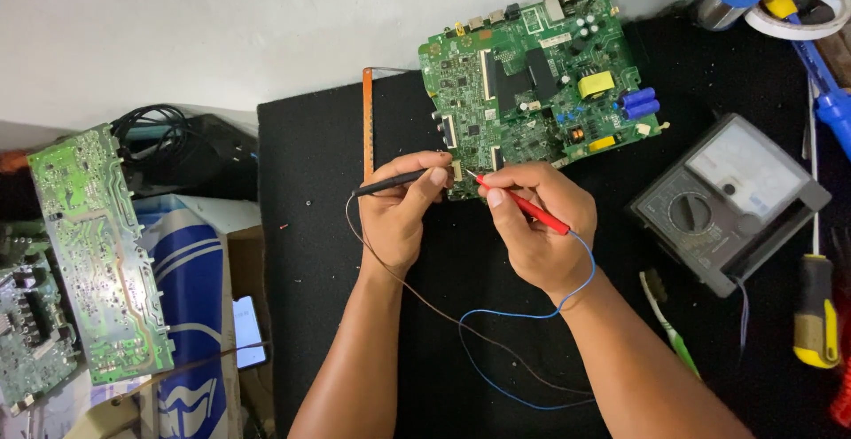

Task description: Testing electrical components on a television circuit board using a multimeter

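A green circuit board lies on a black mat near the wall. My left hand holds a black test probe, its tip at the board's lower left edge. My right hand grips a red test probe, tip pointing at the same spot, close to the black one. A brown wire and a blue wire trail from the probes across the mat toward an analog multimeter at the right.
A second green board leans at the left, over a blue-and-white bag and black cables. A yellow-black screwdriver, a toothbrush, a blue tool and tape rolls sit at the right.
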